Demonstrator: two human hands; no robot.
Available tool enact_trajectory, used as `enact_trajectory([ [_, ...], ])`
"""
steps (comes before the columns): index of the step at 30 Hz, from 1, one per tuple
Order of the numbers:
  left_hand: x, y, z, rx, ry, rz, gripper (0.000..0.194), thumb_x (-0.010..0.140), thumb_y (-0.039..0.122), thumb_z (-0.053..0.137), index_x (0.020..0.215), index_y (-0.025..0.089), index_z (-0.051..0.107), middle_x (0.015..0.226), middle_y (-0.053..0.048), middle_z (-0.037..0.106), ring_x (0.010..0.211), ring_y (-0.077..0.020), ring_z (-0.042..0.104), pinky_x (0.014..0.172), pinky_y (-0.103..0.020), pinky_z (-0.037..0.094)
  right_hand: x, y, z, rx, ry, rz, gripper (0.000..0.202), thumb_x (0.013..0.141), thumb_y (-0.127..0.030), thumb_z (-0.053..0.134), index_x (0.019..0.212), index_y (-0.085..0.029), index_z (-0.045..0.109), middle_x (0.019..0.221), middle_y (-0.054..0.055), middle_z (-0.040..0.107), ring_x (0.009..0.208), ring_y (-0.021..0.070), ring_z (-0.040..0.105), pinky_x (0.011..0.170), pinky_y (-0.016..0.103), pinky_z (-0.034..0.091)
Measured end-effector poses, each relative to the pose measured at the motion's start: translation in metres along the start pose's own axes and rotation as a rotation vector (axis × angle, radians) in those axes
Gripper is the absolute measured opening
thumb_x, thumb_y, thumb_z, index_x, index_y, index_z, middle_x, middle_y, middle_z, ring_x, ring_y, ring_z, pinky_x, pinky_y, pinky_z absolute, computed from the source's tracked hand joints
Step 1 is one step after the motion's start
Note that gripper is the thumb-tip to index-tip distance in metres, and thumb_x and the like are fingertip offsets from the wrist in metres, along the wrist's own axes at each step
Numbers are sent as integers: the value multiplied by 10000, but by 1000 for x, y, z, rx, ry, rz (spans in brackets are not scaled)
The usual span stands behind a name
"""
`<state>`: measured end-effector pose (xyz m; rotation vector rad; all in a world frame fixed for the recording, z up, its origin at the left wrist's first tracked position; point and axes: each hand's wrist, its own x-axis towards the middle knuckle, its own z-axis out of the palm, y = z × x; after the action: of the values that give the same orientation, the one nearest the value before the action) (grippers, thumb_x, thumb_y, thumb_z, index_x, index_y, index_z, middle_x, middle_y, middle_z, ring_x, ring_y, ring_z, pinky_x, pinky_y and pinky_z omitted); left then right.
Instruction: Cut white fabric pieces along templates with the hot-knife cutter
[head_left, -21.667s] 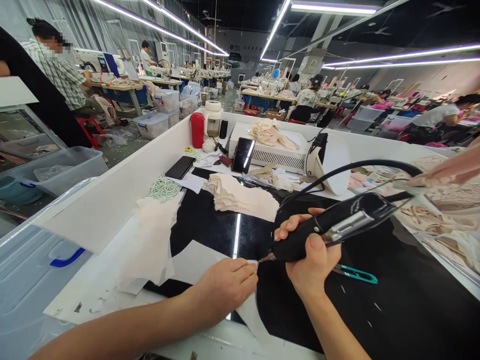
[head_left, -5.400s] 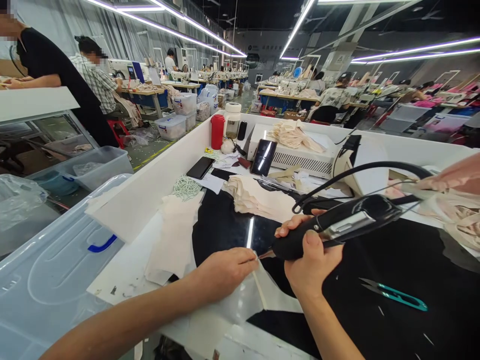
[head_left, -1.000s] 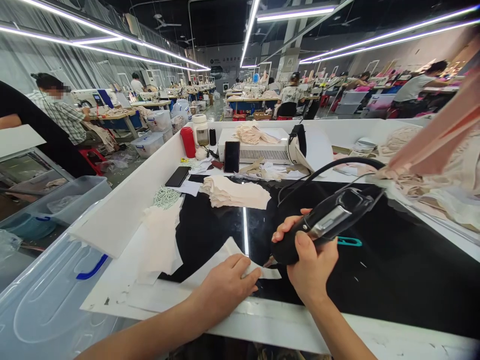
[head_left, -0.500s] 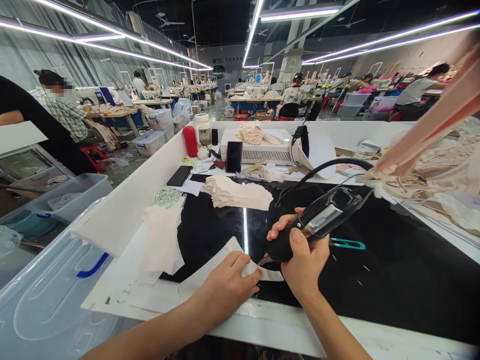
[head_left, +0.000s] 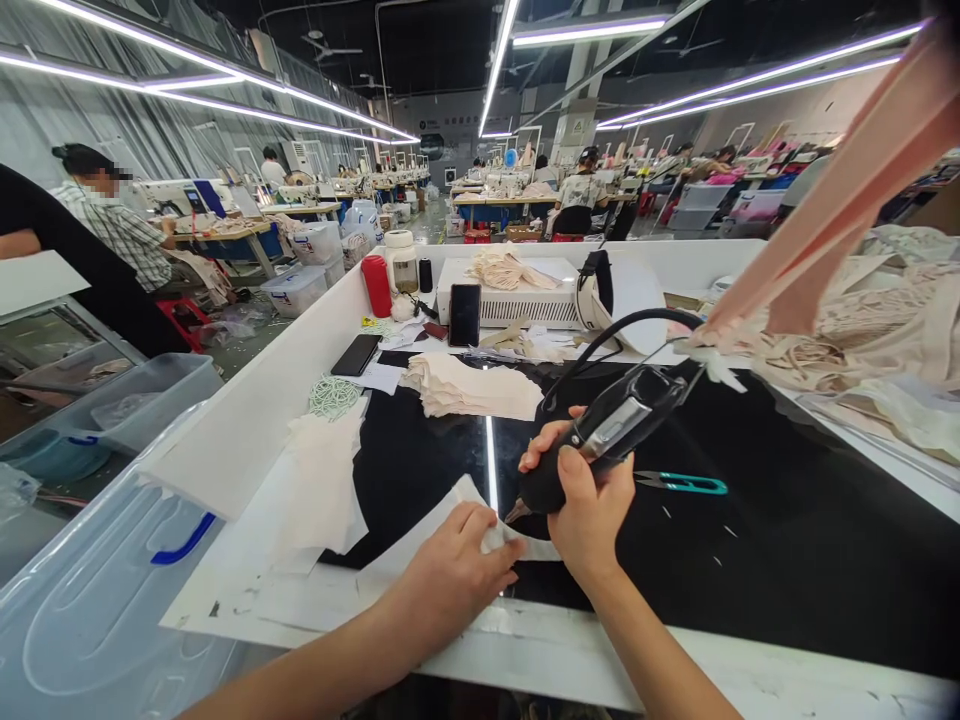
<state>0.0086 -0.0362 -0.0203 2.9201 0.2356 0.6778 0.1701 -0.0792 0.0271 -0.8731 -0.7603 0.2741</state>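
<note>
My right hand (head_left: pixel 585 490) is wrapped round a black handheld tool (head_left: pixel 611 425) with a silver strip, from which a thick black cable curves up. The tool's rounded end is just right of my left hand (head_left: pixel 469 560). That hand's fingers are bent together on a pale strip of fabric (head_left: pixel 541 549), over a white sheet (head_left: pixel 431 530) at the near edge of the black board (head_left: pixel 750 560). What the fingertips pinch is partly hidden. Teal thread snips (head_left: pixel 694 484) lie right of my right hand.
Cream fabric pieces lie in a stack (head_left: pixel 480 388) behind my hands and another pile (head_left: pixel 322 480) at left. Two phones, a red cup (head_left: pixel 376 286) and a white box (head_left: pixel 510 300) stand farther back. Pink fabric (head_left: pixel 832 220) hangs at right. Other people sit beyond.
My right hand has moved slightly left with the black tool, showing more of the teal snips. The hanging pink fabric has shifted left. My left hand keeps nearly the same place.
</note>
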Motion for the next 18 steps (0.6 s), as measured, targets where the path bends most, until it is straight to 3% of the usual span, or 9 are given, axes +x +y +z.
enact_trajectory([
  [9, -1, 0, 1, 2, -53, -21, 405, 930, 249, 759, 1306, 199, 618, 1142, -119, 597, 1059, -267, 606, 909, -397, 596, -1, 5, 5, -2, -11, 52, 289, 934, -357, 732, 1138, -277, 545, 827, -48, 661, 621, 139, 626, 623, 302, 555],
  [13, 1, -6, -9, -74, -41, -30, 299, 1016, 228, 633, 1311, 195, 595, 1230, -109, 618, 1106, -234, 619, 967, -367, 577, 3, 1, -2, -51, 6, 33, 330, 910, -387, 758, 1139, -269, 551, 834, -42, 665, 636, 147, 640, 649, 310, 559],
  [15, 4, -14, -15, -68, -45, -110, 191, 1051, 195, 545, 1226, 186, 619, 1179, -89, 639, 1071, -218, 627, 950, -356, 571, 6, -4, -8, -89, 12, 33, 362, 887, -398, 788, 1133, -272, 555, 850, -41, 677, 656, 146, 648, 677, 308, 562],
  [18, 13, -26, -22, 82, -108, -340, 142, 1063, 224, 518, 1064, 163, 645, 1038, -78, 641, 968, -242, 623, 883, -409, 563, 13, -13, -20, -168, -27, 39, 391, 870, -415, 807, 1140, -277, 560, 908, -27, 699, 733, 151, 669, 755, 306, 569],
])
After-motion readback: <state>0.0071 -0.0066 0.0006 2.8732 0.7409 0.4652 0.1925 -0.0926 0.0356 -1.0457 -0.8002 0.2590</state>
